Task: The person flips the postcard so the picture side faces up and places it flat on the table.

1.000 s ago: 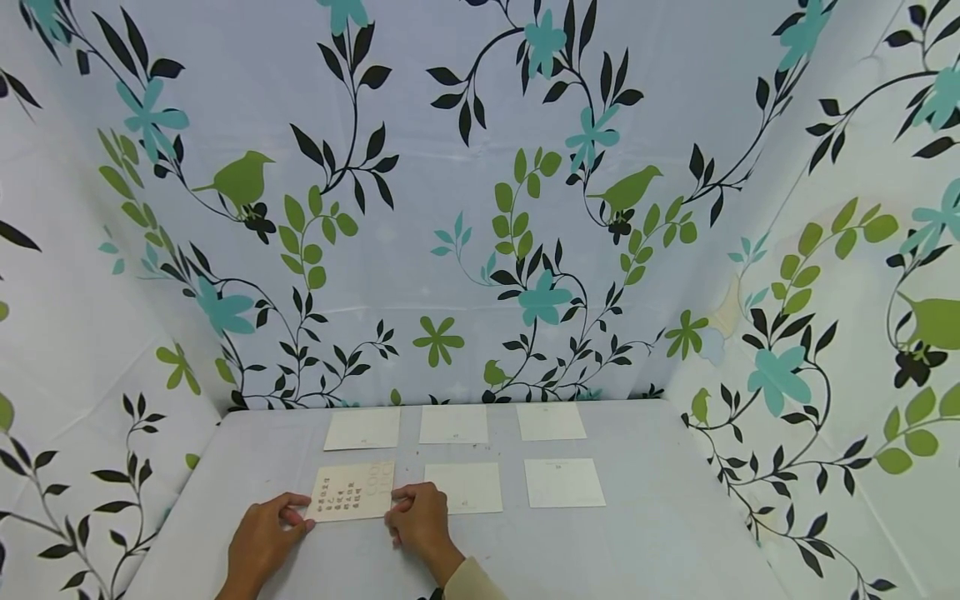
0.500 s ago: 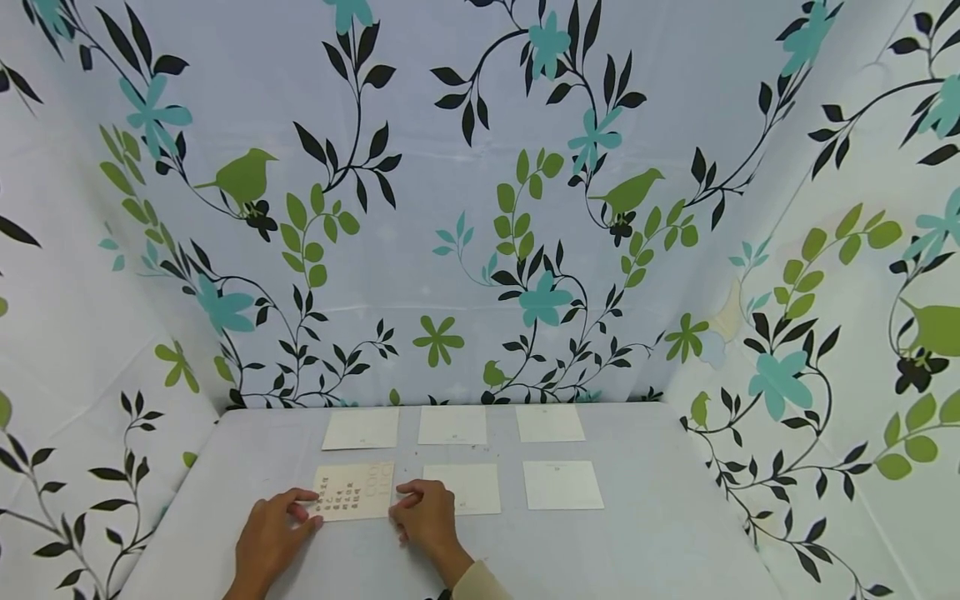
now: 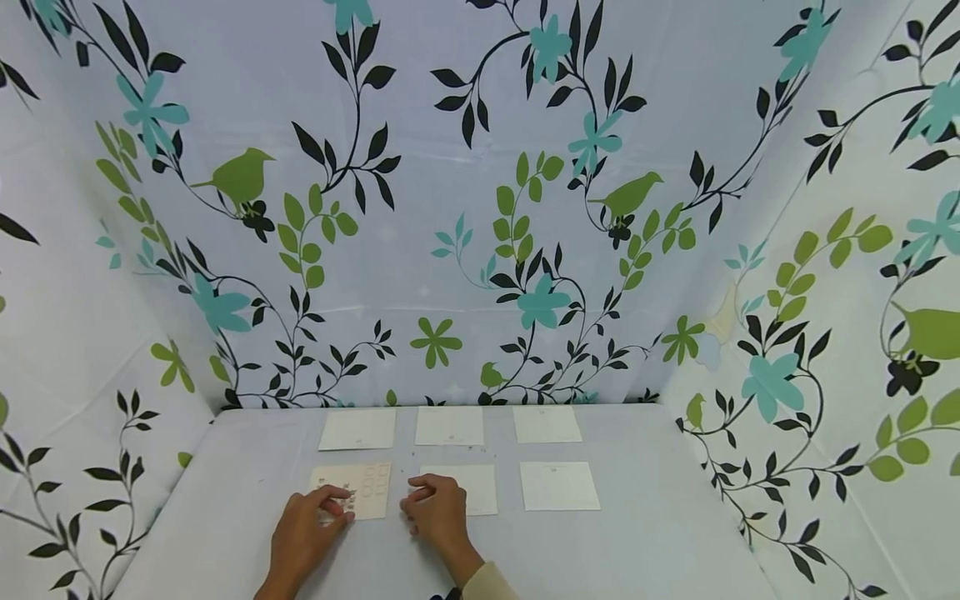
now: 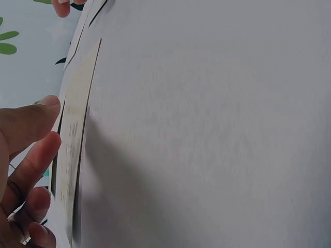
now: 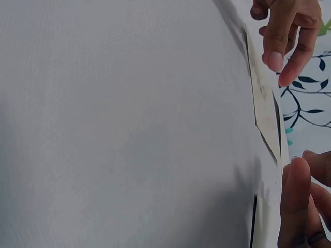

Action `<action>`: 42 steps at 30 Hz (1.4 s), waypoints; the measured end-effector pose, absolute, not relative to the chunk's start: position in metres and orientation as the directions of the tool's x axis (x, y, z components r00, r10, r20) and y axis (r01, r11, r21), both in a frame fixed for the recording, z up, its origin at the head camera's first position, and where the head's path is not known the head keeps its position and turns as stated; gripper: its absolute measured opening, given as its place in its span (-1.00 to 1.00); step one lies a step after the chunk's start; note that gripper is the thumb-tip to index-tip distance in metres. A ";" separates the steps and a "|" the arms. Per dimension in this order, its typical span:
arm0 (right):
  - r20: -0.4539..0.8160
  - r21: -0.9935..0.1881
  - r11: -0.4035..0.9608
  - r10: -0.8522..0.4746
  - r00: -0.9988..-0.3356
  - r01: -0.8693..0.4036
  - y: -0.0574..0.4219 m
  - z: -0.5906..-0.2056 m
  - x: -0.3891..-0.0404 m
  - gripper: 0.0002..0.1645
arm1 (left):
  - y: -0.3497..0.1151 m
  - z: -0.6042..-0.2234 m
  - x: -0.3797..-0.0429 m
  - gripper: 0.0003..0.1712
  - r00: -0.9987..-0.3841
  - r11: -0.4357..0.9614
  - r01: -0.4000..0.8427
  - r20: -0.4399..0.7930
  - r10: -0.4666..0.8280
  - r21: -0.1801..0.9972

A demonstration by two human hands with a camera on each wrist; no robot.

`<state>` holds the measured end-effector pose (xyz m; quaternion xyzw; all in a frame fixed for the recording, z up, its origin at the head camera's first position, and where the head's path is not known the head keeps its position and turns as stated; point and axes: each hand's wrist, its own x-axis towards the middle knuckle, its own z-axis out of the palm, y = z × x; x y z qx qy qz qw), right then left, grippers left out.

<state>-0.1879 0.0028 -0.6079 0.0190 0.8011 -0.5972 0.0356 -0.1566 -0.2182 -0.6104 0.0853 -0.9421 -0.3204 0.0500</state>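
A cream card [image 3: 372, 497] with rows of dark handwriting and faint outlined shapes lies at the front left of the table. My left hand [image 3: 306, 533] hovers over its left half, covering part of the writing. Seen from the left wrist, the thumb and bent fingers [image 4: 35, 168] have nothing between them, and the card [image 4: 78, 111] lies just past them. My right hand [image 3: 438, 512] is off the card's right side, overlapping the left part of a blank-looking card [image 3: 480, 490]. Its fingers are loosely bent and hold nothing.
Another pale card [image 3: 559, 486] lies at the front right. Behind stand three more in a row: left [image 3: 357, 429], middle [image 3: 450, 426] and right [image 3: 547, 424]. A patterned curtain [image 3: 450, 208] encloses the white table [image 3: 637, 542] at the back and sides.
Both hands have come away from the written card's edges. The left has moved right, over the writing; the right has shifted right, toward the middle card. The cards stay in place.
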 end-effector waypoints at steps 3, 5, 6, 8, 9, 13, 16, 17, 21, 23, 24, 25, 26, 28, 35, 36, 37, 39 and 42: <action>-0.076 -0.956 0.285 -0.001 -0.997 0.072 0.008 -0.607 -0.188 -0.61 | -0.211 -0.610 -0.158 -0.59 -0.981 0.773 -0.124 0.040 -0.190 0.622; -0.069 -0.957 0.283 0.006 -0.998 0.068 0.011 -0.607 -0.188 -0.60 | -0.207 -0.609 -0.159 -0.60 -0.982 0.769 -0.118 0.042 -0.185 0.628; -0.064 -0.957 0.282 0.008 -0.998 0.063 0.014 -0.607 -0.189 -0.60 | -0.205 -0.609 -0.160 -0.60 -0.982 0.766 -0.116 0.040 -0.182 0.632; -0.055 -0.959 0.279 0.014 -0.998 0.057 0.018 -0.607 -0.189 -0.59 | -0.200 -0.608 -0.161 -0.60 -0.983 0.761 -0.116 0.036 -0.180 0.638; -0.052 -0.959 0.279 0.017 -0.998 0.055 0.020 -0.607 -0.189 -0.59 | -0.198 -0.608 -0.162 -0.60 -0.983 0.763 -0.111 0.042 -0.178 0.636; -0.050 -0.955 0.291 0.035 -0.998 0.058 0.029 -0.607 -0.189 -0.58 | -0.190 -0.606 -0.163 -0.61 -0.982 0.762 -0.112 0.048 -0.185 0.637; -0.057 -0.954 0.293 0.050 -0.997 0.069 0.036 -0.607 -0.189 -0.57 | -0.185 -0.605 -0.163 -0.63 -0.982 0.758 -0.096 0.065 -0.179 0.645; -0.050 -0.955 0.290 0.054 -0.997 0.063 0.039 -0.606 -0.189 -0.56 | -0.184 -0.604 -0.163 -0.63 -0.982 0.758 -0.088 0.072 -0.176 0.647; -0.033 -0.958 0.282 0.073 -0.997 0.052 0.048 -0.604 -0.188 -0.54 | -0.178 -0.605 -0.165 -0.64 -0.981 0.755 -0.056 0.104 -0.163 0.653; -0.022 -0.958 0.285 0.082 -0.996 0.045 0.053 -0.604 -0.188 -0.53 | -0.175 -0.606 -0.167 -0.65 -0.980 0.753 -0.059 0.105 -0.167 0.655; -0.027 -0.957 0.284 0.087 -0.996 0.050 0.055 -0.604 -0.188 -0.53 | -0.174 -0.607 -0.168 -0.65 -0.980 0.750 -0.061 0.102 -0.169 0.659; -0.022 -0.957 0.286 0.092 -0.996 0.047 0.057 -0.603 -0.188 -0.53 | -0.173 -0.608 -0.168 -0.64 -0.980 0.748 -0.063 0.100 -0.171 0.661; -0.027 -0.958 0.283 0.099 -0.995 0.054 0.059 -0.603 -0.187 -0.53 | -0.171 -0.608 -0.169 -0.64 -0.980 0.746 -0.060 0.103 -0.171 0.663; -0.021 -0.957 0.285 0.109 -0.994 0.051 0.064 -0.603 -0.187 -0.52 | -0.169 -0.608 -0.170 -0.64 -0.980 0.744 -0.059 0.103 -0.170 0.666; -0.005 -0.951 0.306 0.151 -0.988 0.052 0.079 -0.605 -0.188 -0.51 | -0.161 -0.608 -0.172 -0.63 -0.981 0.732 -0.044 0.109 -0.160 0.680; -0.005 -0.948 0.313 0.156 -0.988 0.054 0.081 -0.605 -0.188 -0.51 | -0.160 -0.609 -0.173 -0.63 -0.981 0.731 -0.041 0.111 -0.158 0.681; 0.002 -0.946 0.320 0.158 -0.987 0.049 0.083 -0.605 -0.188 -0.50 | -0.158 -0.610 -0.174 -0.63 -0.981 0.731 -0.036 0.114 -0.154 0.681; 0.006 -0.940 0.336 0.165 -0.986 0.051 0.087 -0.605 -0.188 -0.50 | -0.156 -0.611 -0.176 -0.62 -0.982 0.733 -0.027 0.121 -0.148 0.680; 0.011 -0.932 0.359 0.173 -0.985 0.052 0.093 -0.607 -0.188 -0.51 | -0.152 -0.613 -0.177 -0.61 -0.980 0.742 -0.016 0.135 -0.144 0.670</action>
